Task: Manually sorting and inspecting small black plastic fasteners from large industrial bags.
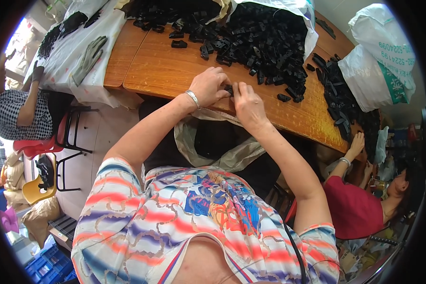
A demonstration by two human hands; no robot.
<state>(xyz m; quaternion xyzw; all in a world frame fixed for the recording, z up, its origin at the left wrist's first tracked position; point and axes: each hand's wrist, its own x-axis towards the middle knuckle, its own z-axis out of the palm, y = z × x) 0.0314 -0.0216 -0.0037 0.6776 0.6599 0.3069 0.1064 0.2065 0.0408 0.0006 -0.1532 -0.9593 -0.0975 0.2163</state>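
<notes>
Upper centre: left hand (208, 86) and right hand (249, 105), fingers (243, 89) nearly closed, pinch one small black part (229, 90) above the worktop's (170, 71) near edge. Big heap of black pieces (265, 45), top centre, remains; finished count untellable.

Your counter (170, 61) is glossy wood, scuffed along its near edge; the black pieces (267, 47) toward its far edge look plastic; your bracelet (193, 99), shiny metal.

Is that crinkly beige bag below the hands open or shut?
Open. The crinkled beige bag has its rim spread in a wide loop below the left hand and right hand. How full, I cannot tell.
</notes>
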